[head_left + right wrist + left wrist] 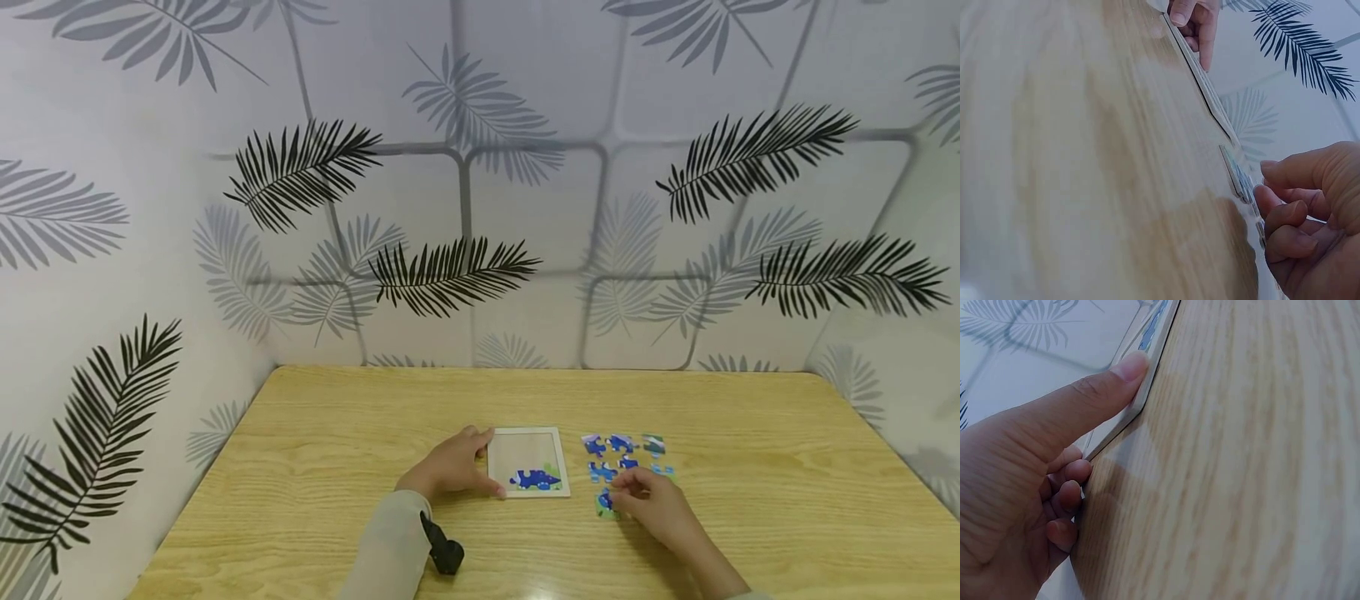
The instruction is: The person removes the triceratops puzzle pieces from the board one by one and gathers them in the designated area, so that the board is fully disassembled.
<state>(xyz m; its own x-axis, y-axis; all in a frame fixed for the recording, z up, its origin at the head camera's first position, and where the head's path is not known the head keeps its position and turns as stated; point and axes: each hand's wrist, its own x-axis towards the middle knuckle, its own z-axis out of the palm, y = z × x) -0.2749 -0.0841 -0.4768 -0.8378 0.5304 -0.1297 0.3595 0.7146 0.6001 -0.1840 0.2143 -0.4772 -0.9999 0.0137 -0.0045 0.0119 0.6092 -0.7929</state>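
My left hand (453, 467) holds the left side of a square, pale-framed puzzle tray (525, 431), thumb on the near edge and the other fingers at its left side. Joined blue and green pieces (536, 479) lie in the tray's lower right part. In the left wrist view the thumb (1129, 367) presses on the tray's rim. My right hand (656, 504) is over the loose jigsaw pieces (621, 443), fingers bent, fingertips beside the nearest piece (604, 503). In the right wrist view a gap shows between thumb and forefinger, with no piece visible in it.
Several loose pieces lie in rough rows on the wooden table (337, 467), right of the tray; my right hand covers some of that area. A black strap (444, 550) is on the left wrist. Behind the table stands a leaf-patterned wall (525, 333).
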